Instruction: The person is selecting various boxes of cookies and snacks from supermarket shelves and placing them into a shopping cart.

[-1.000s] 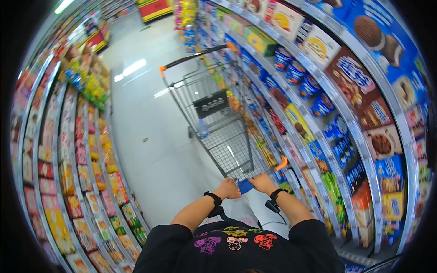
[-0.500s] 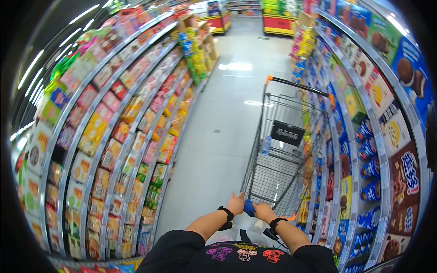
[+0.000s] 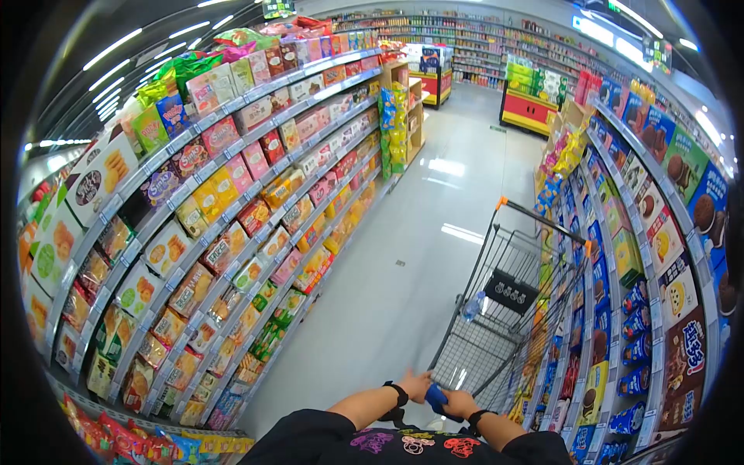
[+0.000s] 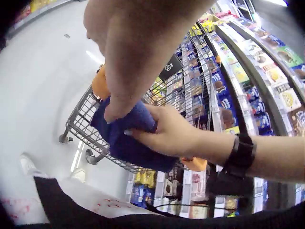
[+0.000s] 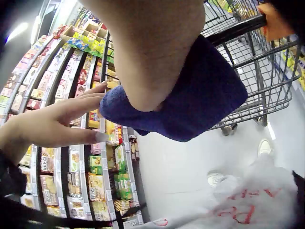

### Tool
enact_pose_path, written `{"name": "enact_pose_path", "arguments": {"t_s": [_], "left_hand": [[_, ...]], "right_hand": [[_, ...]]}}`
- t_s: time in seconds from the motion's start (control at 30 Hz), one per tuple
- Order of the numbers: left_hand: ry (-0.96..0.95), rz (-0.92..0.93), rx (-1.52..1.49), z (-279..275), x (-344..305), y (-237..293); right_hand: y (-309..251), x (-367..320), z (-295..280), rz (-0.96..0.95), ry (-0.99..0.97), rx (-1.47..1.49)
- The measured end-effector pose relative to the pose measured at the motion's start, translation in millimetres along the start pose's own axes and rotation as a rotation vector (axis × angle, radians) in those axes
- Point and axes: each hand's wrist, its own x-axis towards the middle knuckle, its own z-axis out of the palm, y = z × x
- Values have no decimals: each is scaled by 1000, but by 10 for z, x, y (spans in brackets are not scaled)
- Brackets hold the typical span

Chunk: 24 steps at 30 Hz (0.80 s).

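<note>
A blue cloth lies over the handle of a wire shopping cart, with an orange handle end showing beside it. My right hand grips the cloth, its thumb pressing on the fabric in the left wrist view. Close beside the cloth, my left hand has its fingers stretched out and thumb apart, with nothing held. Both wrists wear black bands. Inside the cart are a clear plastic bottle and a black panel with white markings.
Shelves of boxed and bagged snacks line the aisle's left side. Another snack shelf stands close along the cart's right side. Pale floor runs between them towards red and yellow display stands at the far end.
The head view has swung left and up, so the cart sits farther right in it. My left hand has loosened from beside the cloth, while the right keeps its hold.
</note>
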Motion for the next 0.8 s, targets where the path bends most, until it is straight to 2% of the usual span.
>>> {"name": "enact_pose_path", "arguments": {"t_s": [0.07,0.17,0.33,0.43,0.47,0.57,0.6,0.7,0.73,0.8], "left_hand": [[-145,51,5,-3,-24,-71],[-140,110,-160,194,-80,-229],[-115,77,-271,334,-309,-407],[-53,205,-244,861,149,-805],[39,153,-418,1024,185,-891],[66,105,-226,518,-422,-831],[160,107,-183,618,-401,-886],[339,5,-476,806,-334,-1050],[272,95,-471,777,-251,-1154],[278,10,-486,875,-230,-1224]], "right_hand": [[-132,-38,-29,16,-61,1],[-213,-17,83,-40,-27,-12],[-475,222,187,-51,-145,-9],[-625,320,154,-98,-119,25],[-666,391,162,-109,-113,22],[-832,615,193,-59,-110,43],[-914,643,129,-35,-78,49],[-1049,797,5,4,-42,113],[-1061,799,9,36,-25,157],[-1027,908,160,60,19,232]]}}
